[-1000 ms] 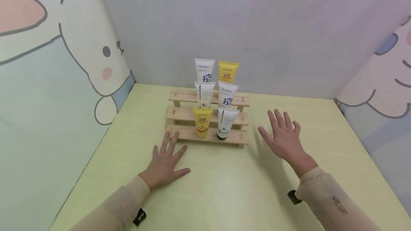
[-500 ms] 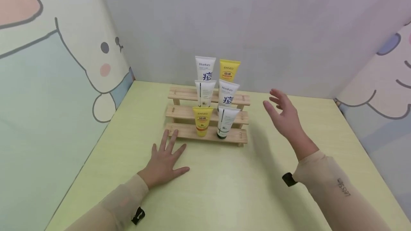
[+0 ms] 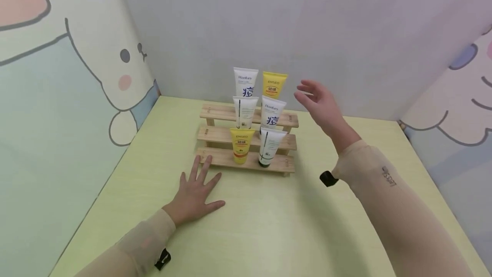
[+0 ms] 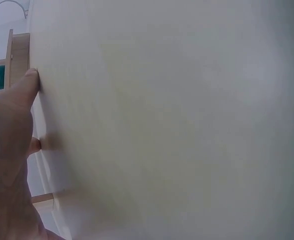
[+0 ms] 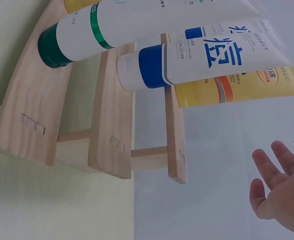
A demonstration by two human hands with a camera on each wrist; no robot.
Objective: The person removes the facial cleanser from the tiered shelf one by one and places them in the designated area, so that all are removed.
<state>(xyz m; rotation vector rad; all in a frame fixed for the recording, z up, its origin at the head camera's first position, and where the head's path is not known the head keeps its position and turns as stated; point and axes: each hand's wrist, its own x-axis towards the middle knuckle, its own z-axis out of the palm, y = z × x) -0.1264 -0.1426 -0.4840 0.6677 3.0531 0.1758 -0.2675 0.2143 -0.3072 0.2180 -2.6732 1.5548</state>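
Left wrist view mostly blurred pale tabletop; only thumb edge and sliver of rack visible. Right wrist view cuts off tube tops.

Three-tier wooden rack [image 3: 246, 140] centred on yellow-green table [image 3: 269, 225], wide bare surface in front and both sides; walls close behind.

Six smooth plastic tubes stand cap-down, two per tier. Right hand [image 3: 320, 104] raised in air, fingers relaxed, holding nothing, just right of top-tier yellow tube [image 3: 274, 85], not touching. Left hand [image 3: 196, 191] flat on table, fingers spread, fingertips near bottom step.
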